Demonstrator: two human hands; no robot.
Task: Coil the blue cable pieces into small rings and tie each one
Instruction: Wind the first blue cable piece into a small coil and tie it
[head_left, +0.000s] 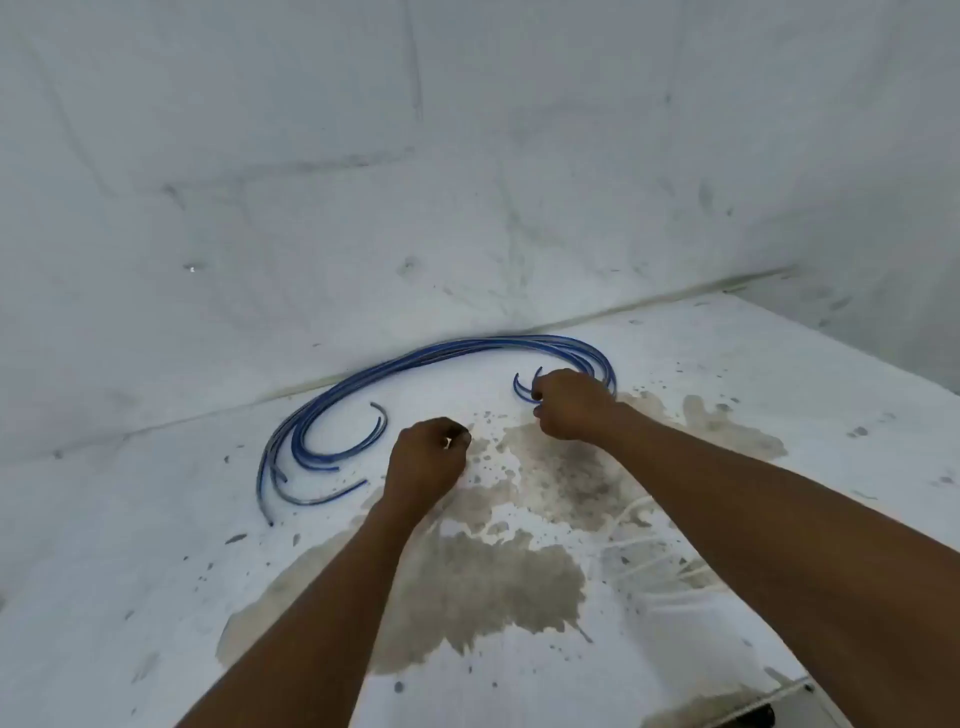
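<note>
The cables (415, 358) lie on the table (130, 545), by the wall (363, 156). The left hand (426, 462) is nearer than the right hand (569, 405).

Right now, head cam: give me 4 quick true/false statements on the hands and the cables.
1. The blue cable pieces lie in one long open arc on the white table. True.
2. The right hand grips cable ends at the arc's right side. True.
3. The left hand lies flat with straight fingers. False: its fingers are curled, something small and white between them.
4. One cable is already tied into a small ring. False: none is coiled.
</note>
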